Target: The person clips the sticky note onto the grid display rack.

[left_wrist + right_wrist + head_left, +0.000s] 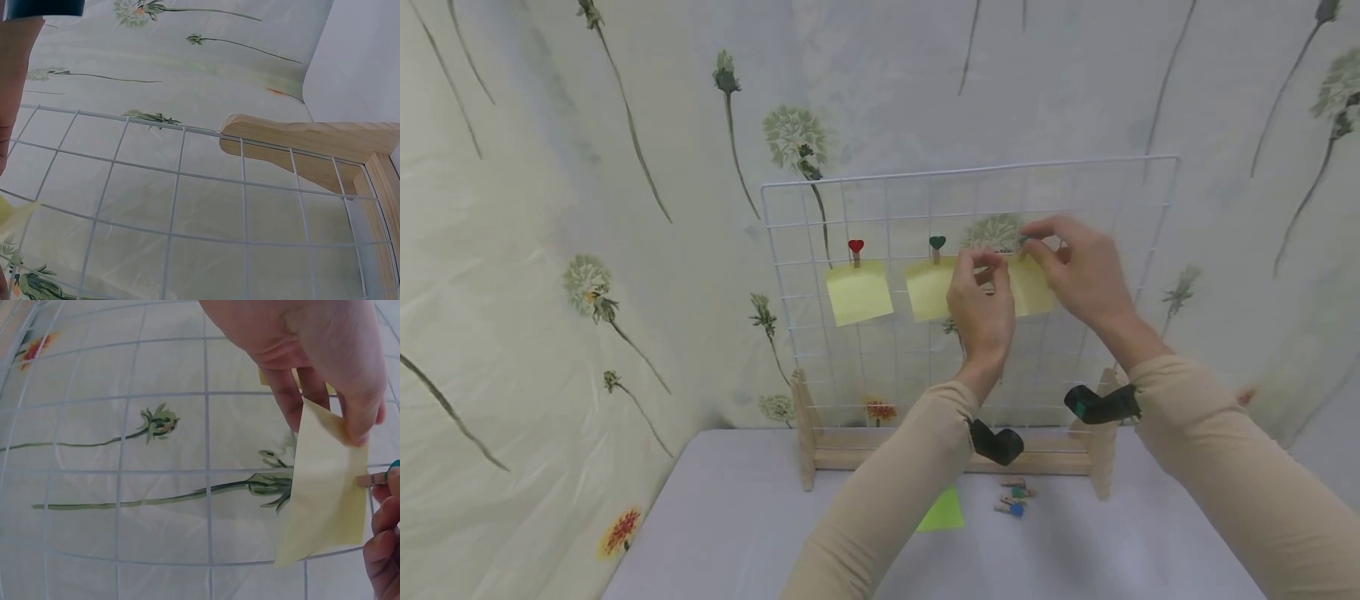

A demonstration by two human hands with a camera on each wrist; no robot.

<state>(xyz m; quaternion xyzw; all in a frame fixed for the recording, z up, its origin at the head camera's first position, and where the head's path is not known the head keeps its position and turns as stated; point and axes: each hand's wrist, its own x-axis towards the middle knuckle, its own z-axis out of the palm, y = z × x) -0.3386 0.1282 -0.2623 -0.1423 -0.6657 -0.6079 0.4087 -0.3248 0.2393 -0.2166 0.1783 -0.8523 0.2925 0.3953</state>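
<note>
My left hand pinches the upper left part of a pale yellow sticky note against a white wire grid. In the right wrist view, its thumb lies on the face of this note. My right hand pinches a small wooden clothespin with a green top, its tip right at the note's upper edge. To the left, two more yellow notes hang on the grid: one under a red heart clothespin, another under a green heart clothespin.
A wooden stand holds the grid upright on the white-covered table. Several small clothespins lie in front of it, beside a bright green note partly hidden by my left sleeve. A flower-patterned cloth hangs behind.
</note>
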